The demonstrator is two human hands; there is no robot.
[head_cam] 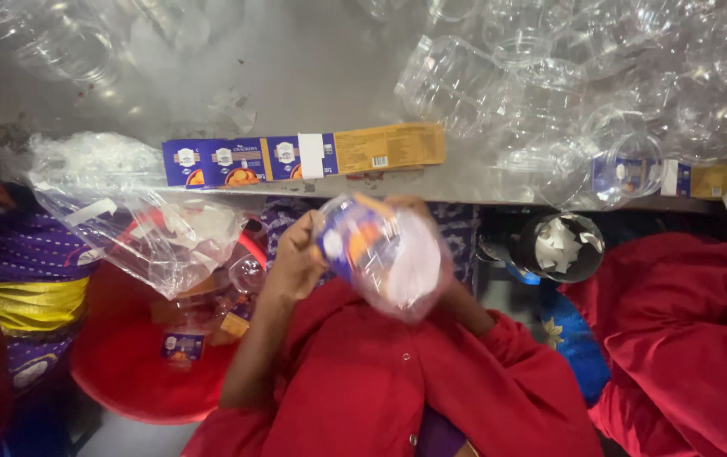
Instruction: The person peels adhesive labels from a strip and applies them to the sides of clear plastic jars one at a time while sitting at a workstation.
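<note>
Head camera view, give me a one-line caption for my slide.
Both hands, left hand visible, hold a clear plastic jar with a blue-orange label, below a grey table strewn with empty jars and label strips.

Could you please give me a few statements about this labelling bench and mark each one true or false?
1. The left hand grips a clear plastic jar. True.
2. The jar in hand has no label. False: a blue and orange label wraps part of it.
3. A flat strip of labels lies on the grey table. True.
4. The tub beside the person is green. False: it is red.
5. Empty clear jars are heaped on the table's far right part. True.
6. The sleeves are blue. False: the sleeves are red.
</note>
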